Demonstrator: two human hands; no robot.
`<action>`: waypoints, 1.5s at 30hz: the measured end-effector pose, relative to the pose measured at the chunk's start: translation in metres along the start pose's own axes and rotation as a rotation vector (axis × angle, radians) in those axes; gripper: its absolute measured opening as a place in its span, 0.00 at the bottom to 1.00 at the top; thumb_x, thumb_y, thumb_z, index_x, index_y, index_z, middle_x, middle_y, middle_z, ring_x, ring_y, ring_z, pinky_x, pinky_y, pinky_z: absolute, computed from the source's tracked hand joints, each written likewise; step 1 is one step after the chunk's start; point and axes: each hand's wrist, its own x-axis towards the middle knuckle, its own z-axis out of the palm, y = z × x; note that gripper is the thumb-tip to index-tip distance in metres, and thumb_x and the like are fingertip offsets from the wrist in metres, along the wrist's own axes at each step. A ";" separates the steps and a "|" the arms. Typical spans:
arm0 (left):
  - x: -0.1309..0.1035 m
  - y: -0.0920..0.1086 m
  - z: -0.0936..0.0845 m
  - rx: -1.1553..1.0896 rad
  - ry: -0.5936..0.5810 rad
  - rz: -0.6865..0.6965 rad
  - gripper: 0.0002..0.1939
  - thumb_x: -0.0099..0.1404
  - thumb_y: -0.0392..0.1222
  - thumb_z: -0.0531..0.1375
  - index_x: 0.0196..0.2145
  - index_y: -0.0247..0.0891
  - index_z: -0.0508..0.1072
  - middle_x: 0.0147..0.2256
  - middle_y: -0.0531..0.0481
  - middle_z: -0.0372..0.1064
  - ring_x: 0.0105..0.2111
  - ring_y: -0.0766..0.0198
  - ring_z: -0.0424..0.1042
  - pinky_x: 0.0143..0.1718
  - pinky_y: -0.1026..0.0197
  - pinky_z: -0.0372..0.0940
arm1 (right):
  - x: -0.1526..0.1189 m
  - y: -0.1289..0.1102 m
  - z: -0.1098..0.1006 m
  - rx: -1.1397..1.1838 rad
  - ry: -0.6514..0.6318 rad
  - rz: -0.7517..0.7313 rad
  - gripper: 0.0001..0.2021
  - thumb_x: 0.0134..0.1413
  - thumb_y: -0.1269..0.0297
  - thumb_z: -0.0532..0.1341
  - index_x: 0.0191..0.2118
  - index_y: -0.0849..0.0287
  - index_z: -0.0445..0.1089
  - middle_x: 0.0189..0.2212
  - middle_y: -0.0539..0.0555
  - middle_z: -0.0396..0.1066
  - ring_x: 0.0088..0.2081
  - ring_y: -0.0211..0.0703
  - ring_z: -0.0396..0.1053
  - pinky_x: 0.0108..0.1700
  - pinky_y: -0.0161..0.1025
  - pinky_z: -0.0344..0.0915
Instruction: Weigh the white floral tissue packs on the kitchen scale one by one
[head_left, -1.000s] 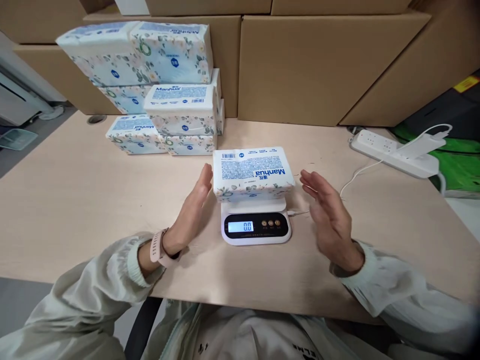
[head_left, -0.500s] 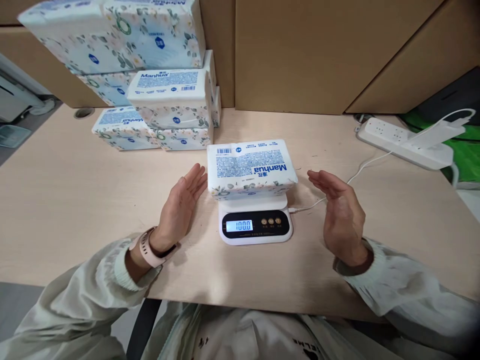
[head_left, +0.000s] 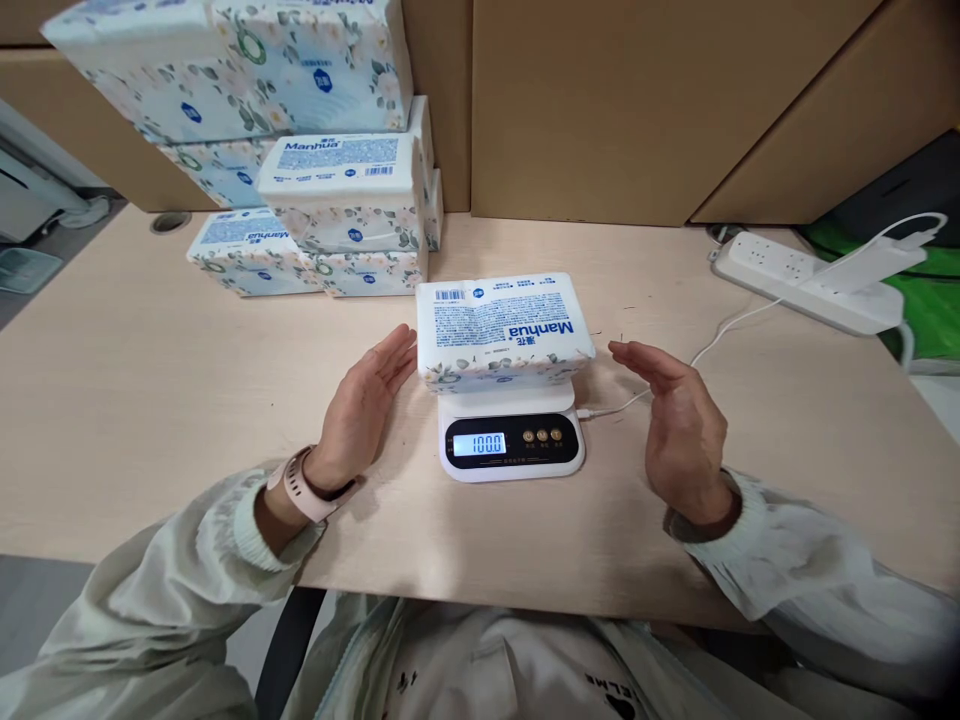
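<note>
A white tissue pack (head_left: 504, 328) with blue print and a floral side rests on top of the white scale (head_left: 513, 472), whose lit display reads 100.0. My left hand (head_left: 358, 418) is beside the pack's left end, fingers stretched out and holding nothing; whether the fingertips touch the pack I cannot tell. On the right, my right hand (head_left: 681, 432) stands on edge over the table, apart from the pack, with nothing in it. A cable runs from the scale's right side, passing behind my right hand.
Several more tissue packs (head_left: 341, 190) are stacked at the back left of the table (head_left: 150, 400). Brown cardboard (head_left: 600, 110) stands along the back edge. A white power strip (head_left: 810, 280) with a plugged-in adapter lies at the back right, near something green.
The whole view has shifted very slightly. Both hands keep nearly the same pose beside the pack, and the display still reads 100.0.
</note>
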 end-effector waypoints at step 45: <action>0.000 0.002 0.002 0.033 0.142 0.064 0.22 0.72 0.58 0.58 0.48 0.40 0.83 0.52 0.41 0.81 0.58 0.45 0.77 0.64 0.41 0.68 | -0.001 0.000 0.001 -0.070 -0.023 -0.030 0.17 0.76 0.53 0.56 0.61 0.44 0.76 0.58 0.49 0.81 0.61 0.51 0.76 0.68 0.58 0.68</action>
